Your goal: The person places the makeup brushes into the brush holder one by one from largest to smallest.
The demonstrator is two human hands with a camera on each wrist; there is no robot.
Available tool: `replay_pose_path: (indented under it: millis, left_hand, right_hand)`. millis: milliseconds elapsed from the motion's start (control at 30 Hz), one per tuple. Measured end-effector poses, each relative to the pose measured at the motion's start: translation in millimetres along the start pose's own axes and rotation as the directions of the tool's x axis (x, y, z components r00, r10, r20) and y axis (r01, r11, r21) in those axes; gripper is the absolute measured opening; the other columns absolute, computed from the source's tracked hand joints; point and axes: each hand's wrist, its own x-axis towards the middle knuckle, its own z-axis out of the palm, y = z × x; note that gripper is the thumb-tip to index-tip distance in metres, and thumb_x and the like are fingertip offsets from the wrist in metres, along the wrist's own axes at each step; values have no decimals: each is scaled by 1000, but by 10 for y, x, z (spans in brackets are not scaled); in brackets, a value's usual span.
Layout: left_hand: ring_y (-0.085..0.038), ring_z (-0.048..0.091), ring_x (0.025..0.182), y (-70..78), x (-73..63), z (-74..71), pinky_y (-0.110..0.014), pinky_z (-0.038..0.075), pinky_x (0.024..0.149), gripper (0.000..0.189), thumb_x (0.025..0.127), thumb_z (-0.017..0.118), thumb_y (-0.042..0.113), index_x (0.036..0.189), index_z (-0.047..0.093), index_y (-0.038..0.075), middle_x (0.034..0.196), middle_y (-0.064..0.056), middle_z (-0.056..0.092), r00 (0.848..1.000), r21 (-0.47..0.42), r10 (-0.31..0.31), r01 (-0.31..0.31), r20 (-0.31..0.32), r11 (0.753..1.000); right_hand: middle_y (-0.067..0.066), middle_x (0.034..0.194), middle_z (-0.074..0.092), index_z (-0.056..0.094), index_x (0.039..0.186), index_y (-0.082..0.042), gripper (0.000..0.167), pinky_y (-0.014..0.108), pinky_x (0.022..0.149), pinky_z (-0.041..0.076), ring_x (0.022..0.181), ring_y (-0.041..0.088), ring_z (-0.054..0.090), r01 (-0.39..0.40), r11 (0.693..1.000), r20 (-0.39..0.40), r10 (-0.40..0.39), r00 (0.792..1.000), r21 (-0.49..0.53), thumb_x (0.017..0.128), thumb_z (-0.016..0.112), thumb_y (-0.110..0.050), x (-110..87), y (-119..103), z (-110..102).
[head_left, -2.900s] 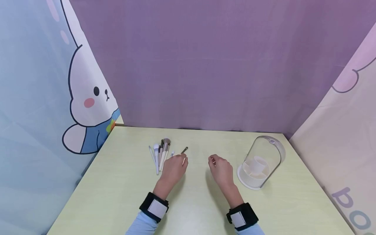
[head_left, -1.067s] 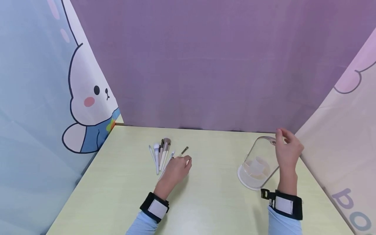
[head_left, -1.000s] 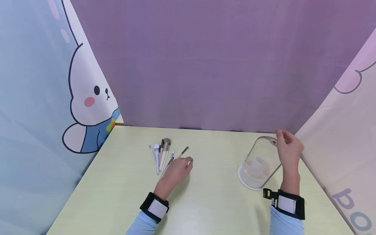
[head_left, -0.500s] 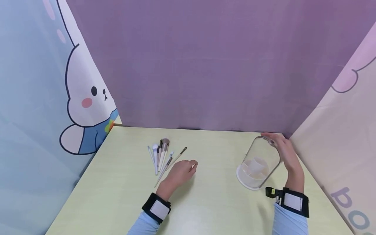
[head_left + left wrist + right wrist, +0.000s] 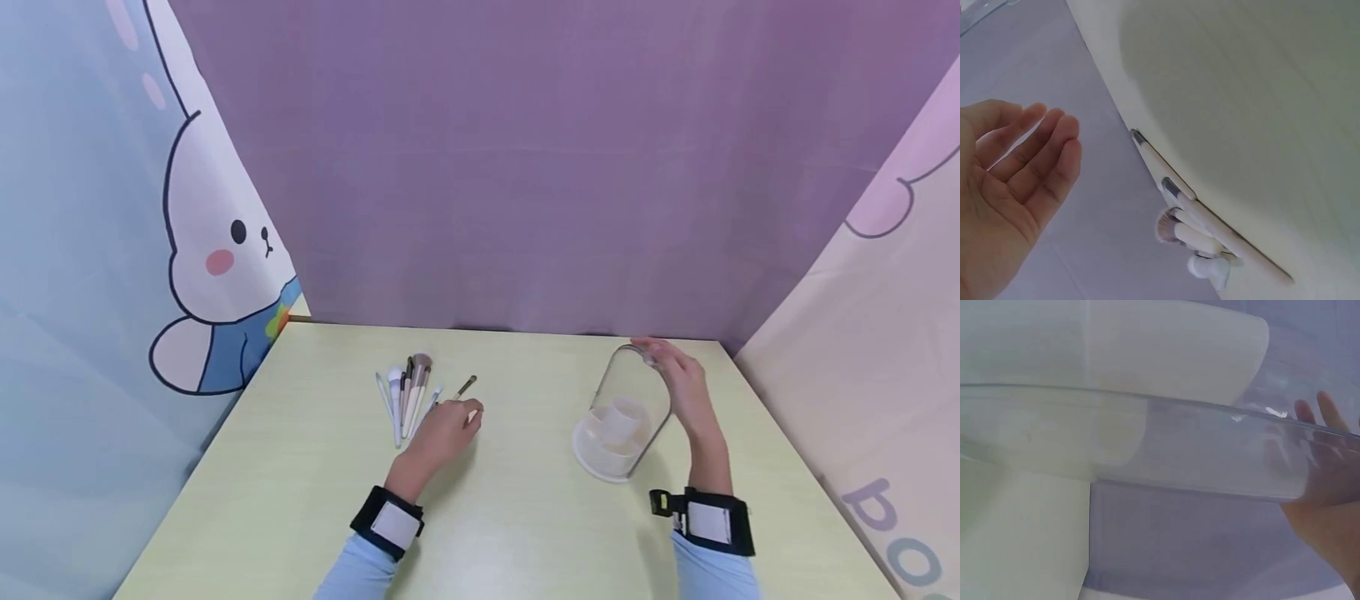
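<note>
My left hand hovers over the right end of a group of makeup brushes, fingers loosely bent and holding nothing. In the left wrist view its palm faces the camera, apart from two slim dark-tipped brushes and the fluffier ones behind them. On the right stands a clear domed brush holder with a white base and pale cups inside. My right hand rests against its upper right side, fingers stretched along the top and back. Through the clear wall, the right wrist view shows those fingers.
The brushes lie side by side on a pale wooden table, left of centre. A purple cloth hangs behind the table's far edge, and a blue cloth with a cartoon figure hangs at the left.
My right hand went from mid-table to the holder's upper side, and the holder has slid left with it. My left hand drifted right, then back left over the brushes, which stay put.
</note>
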Motion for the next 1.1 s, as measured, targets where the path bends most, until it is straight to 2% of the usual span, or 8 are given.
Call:
replay_pose_path:
  millis: [133, 267, 400, 533, 667, 800, 933, 1100]
  left_hand:
    - [-4, 36, 44, -98, 13, -24, -21, 32, 43, 19, 91, 52, 18, 102, 66, 11, 58, 6, 50, 999, 21, -31, 32, -32, 999]
    - [-5, 36, 44, -165, 25, -52, -22, 31, 42, 19, 91, 53, 18, 102, 66, 10, 58, 4, 49, 998, 17, -54, 54, -31, 998]
    - [-6, 36, 44, -224, 42, -63, -22, 31, 42, 21, 91, 52, 17, 104, 65, 8, 60, 2, 53, 997, -1, -73, 73, -14, 997]
    - [-7, 38, 45, -290, 58, -67, -23, 32, 43, 20, 91, 52, 16, 102, 65, 7, 68, -1, 59, 995, -30, -100, 99, -22, 995]
    - [-6, 39, 46, -374, 68, -64, -23, 33, 44, 19, 90, 53, 15, 102, 65, 6, 67, 1, 58, 991, -53, -129, 127, -21, 990]
    - [-7, 41, 48, -448, 74, -81, -23, 35, 45, 20, 91, 53, 15, 104, 65, 5, 69, 1, 59, 985, -64, -173, 172, -14, 983]
    - [-9, 47, 51, -483, 75, -111, -24, 38, 47, 20, 89, 54, 13, 105, 64, 4, 75, -4, 64, 976, -68, -218, 216, -15, 974]
    - [-14, 50, 54, -517, 95, -132, -27, 40, 49, 19, 88, 56, 13, 103, 64, 4, 82, -11, 67, 968, -30, -250, 250, -32, 968]
  right_hand:
    - [6, 122, 59, 58, 120, -7, 39, 10, 88, 38, 104, -6, 52, 11, 999, 27, -12, 1000, 52, 98, 39, -32, 51, -8, 189]
    - [15, 125, 56, 57, 121, -2, 38, 15, 92, 39, 106, -3, 52, 15, 994, 60, -22, 998, 112, 99, 39, -27, 16, -168, 384]
    - [17, 125, 56, 56, 120, 1, 38, 28, 100, 39, 108, 0, 52, 29, 992, 74, -38, 997, 120, 100, 37, -25, -45, -331, 547]
    - [17, 123, 57, 57, 118, 2, 36, 41, 101, 36, 110, 6, 52, 37, 992, 77, -46, 996, 118, 100, 37, -22, -78, -403, 657]
    - [15, 121, 59, 58, 117, 0, 35, 41, 101, 36, 113, 12, 52, 45, 992, 79, -55, 995, 120, 99, 38, -22, -87, -410, 709]
    - [13, 120, 60, 58, 117, -1, 35, 39, 101, 37, 113, 13, 53, 47, 992, 73, -56, 996, 115, 99, 38, -23, -87, -404, 724]
    - [14, 121, 59, 58, 117, 0, 36, 37, 101, 36, 114, 14, 53, 39, 992, 72, -48, 996, 120, 99, 38, -24, -87, -411, 728]
    - [14, 121, 59, 59, 117, 0, 35, 35, 99, 37, 116, 19, 52, 41, 993, 71, -49, 996, 115, 99, 39, -23, -95, -418, 726]
